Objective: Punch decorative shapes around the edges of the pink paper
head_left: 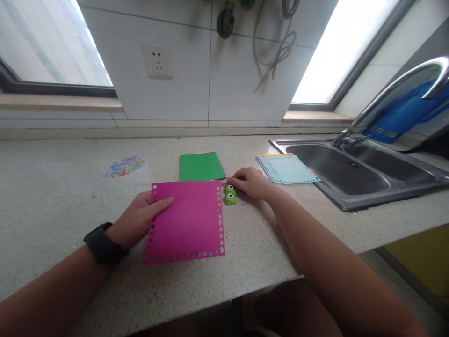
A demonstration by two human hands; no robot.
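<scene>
My left hand pinches the left side of a magenta sheet of paper, with the thumb on top. Small punched shapes, hearts and stars among them, run down its left and right sides and along the bottom; the top edge has a cut-out at the left corner. Beside its right edge, two small green craft punches sit on the counter, each with a white ring and a dark shape. My right hand is just behind them, fingers curled together by the sheet's top right corner. What those fingers hold, if anything, is unclear.
A stack of green paper lies behind the magenta sheet. Colourful paper bits are heaped at left. Punched pale blue sheets lie at right, close to a steel sink with a faucet. The counter's front edge is near me.
</scene>
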